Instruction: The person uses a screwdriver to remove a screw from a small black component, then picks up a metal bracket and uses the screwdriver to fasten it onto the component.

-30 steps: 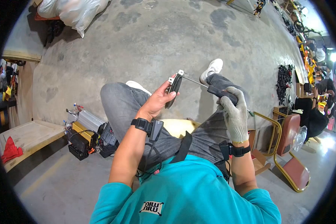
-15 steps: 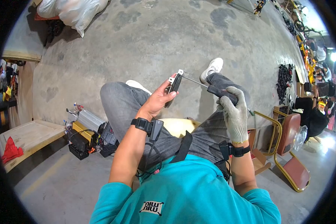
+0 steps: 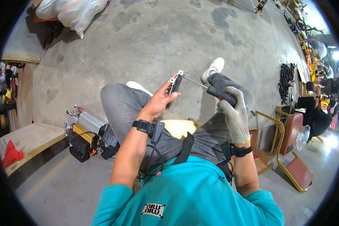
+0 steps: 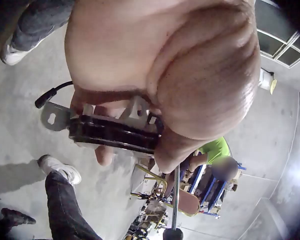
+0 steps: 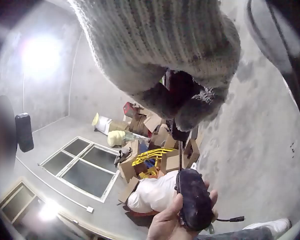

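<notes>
In the head view my bare left hand (image 3: 157,102) grips a flat black part (image 3: 174,87) with white metal tabs at its upper end. A short cable with a black plug (image 4: 46,97) hangs from it in the left wrist view. My gloved right hand (image 3: 235,113) holds the dark handle of a screwdriver (image 3: 221,95), fingers curled round it. The steel shaft (image 3: 194,82) runs left toward the tabs; whether its tip touches a screw cannot be told. From the right wrist view, the black part (image 5: 194,199) shows its broad rounded face.
Between the legs is a pale yellow surface (image 3: 181,127). To the left are electrical parts (image 3: 87,135) and a wooden platform (image 3: 33,140) with a red cloth (image 3: 12,153). A chair with red padding (image 3: 293,132) stands at right, white sacks (image 3: 72,14) at upper left.
My right hand and the screwdriver handle have shifted slightly to the left, and the gloved fingers have changed their hold a little. The left hand keeps the black part almost still.
</notes>
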`<state>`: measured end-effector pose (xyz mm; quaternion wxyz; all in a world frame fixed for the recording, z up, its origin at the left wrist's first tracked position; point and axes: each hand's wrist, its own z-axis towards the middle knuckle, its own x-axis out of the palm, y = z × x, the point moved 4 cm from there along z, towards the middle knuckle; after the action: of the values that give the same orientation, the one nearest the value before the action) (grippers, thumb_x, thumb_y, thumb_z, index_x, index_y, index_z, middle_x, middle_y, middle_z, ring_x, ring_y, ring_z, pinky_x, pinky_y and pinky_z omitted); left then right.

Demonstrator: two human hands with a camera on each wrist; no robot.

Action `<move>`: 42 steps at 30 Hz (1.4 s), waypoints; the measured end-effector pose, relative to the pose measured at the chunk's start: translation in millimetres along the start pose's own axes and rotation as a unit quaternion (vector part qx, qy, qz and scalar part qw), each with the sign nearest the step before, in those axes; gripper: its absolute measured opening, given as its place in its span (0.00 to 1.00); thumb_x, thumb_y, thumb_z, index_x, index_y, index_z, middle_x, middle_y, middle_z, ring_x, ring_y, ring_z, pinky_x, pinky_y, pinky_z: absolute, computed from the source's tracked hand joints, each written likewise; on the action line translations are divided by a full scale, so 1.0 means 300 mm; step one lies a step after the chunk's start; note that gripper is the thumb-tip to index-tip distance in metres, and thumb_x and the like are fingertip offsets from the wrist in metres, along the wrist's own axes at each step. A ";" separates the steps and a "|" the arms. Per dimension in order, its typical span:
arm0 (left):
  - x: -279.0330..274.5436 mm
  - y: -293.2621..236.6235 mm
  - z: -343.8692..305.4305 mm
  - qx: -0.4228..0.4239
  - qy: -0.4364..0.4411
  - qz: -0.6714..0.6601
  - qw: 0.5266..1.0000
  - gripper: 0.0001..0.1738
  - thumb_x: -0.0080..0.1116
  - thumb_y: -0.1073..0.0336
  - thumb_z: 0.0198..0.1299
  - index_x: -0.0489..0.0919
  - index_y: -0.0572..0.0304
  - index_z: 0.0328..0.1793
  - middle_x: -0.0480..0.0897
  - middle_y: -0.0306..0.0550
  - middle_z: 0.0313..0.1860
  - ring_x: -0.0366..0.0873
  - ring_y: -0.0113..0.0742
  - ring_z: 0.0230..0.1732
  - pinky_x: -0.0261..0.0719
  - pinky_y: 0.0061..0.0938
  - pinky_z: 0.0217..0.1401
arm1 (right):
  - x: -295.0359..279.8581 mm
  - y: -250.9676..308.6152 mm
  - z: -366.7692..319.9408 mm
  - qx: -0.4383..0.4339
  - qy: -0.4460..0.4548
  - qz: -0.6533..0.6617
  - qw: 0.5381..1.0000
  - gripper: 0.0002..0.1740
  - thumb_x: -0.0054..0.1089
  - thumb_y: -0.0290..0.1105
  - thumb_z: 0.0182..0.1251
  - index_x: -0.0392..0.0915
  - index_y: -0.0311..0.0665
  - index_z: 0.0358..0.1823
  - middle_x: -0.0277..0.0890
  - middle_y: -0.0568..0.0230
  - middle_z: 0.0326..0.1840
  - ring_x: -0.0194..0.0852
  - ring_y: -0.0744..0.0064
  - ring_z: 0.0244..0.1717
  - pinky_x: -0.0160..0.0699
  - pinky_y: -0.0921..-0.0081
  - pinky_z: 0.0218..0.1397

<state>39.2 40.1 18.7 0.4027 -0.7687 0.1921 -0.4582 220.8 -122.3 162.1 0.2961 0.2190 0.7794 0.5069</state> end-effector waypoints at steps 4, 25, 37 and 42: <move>-0.002 -0.006 -0.001 -0.004 -0.003 0.029 1.000 0.42 0.61 0.67 0.71 0.54 0.46 0.87 0.71 0.35 0.69 0.77 0.32 0.60 0.71 0.27 0.68 | -0.010 0.004 0.012 0.044 -0.003 0.010 0.999 0.23 0.59 0.28 0.70 0.69 0.32 0.64 0.76 0.62 0.41 0.78 0.77 0.39 0.79 0.77 0.43; -0.011 0.007 0.007 -0.018 -0.012 0.058 0.998 0.39 0.58 0.70 0.72 0.57 0.43 0.86 0.74 0.36 0.66 0.78 0.30 0.58 0.77 0.23 0.56 | -0.021 -0.028 0.010 0.108 -0.006 -0.010 0.994 0.30 0.58 0.36 0.72 0.63 0.29 0.71 0.75 0.59 0.48 0.79 0.75 0.42 0.82 0.77 0.45; -0.010 0.003 0.006 -0.017 -0.018 0.061 0.998 0.40 0.59 0.70 0.72 0.56 0.42 0.86 0.74 0.36 0.66 0.78 0.29 0.59 0.77 0.23 0.57 | -0.018 -0.056 0.019 0.139 0.037 0.049 0.988 0.28 0.57 0.30 0.71 0.62 0.29 0.69 0.71 0.58 0.47 0.76 0.73 0.36 0.81 0.76 0.40; -0.017 0.014 0.010 -0.017 -0.012 0.073 0.997 0.40 0.60 0.69 0.71 0.56 0.43 0.86 0.74 0.35 0.64 0.78 0.29 0.59 0.76 0.23 0.57 | -0.024 -0.055 0.017 0.037 0.001 -0.017 0.999 0.27 0.58 0.31 0.71 0.64 0.29 0.68 0.73 0.60 0.46 0.77 0.75 0.37 0.80 0.76 0.42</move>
<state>39.4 42.3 11.7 0.4242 -0.7650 0.2504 -0.4148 228.9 -130.1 147.2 0.2956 0.2158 0.8015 0.4729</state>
